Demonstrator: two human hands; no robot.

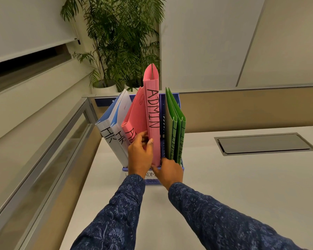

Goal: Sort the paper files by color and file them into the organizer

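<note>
- At the desk's far left corner, in the organizer's middle compartment, the pink ADMIN file stands upright, taller than its neighbours.
- The left hand pinches its lower left edge.
- The right hand sits at its foot, grip unclear.
- Seating it likely means pushing straight down.

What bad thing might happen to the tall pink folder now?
1. The tall pink ADMIN file sticks up higher than the rest and seems not fully down. If the left hand gripping its edge, or the right hand at its foot, lets go early, it might tip.
2. The white HR files and the other pink file lean far left, so a nudge might slide them out of the organizer.
</note>
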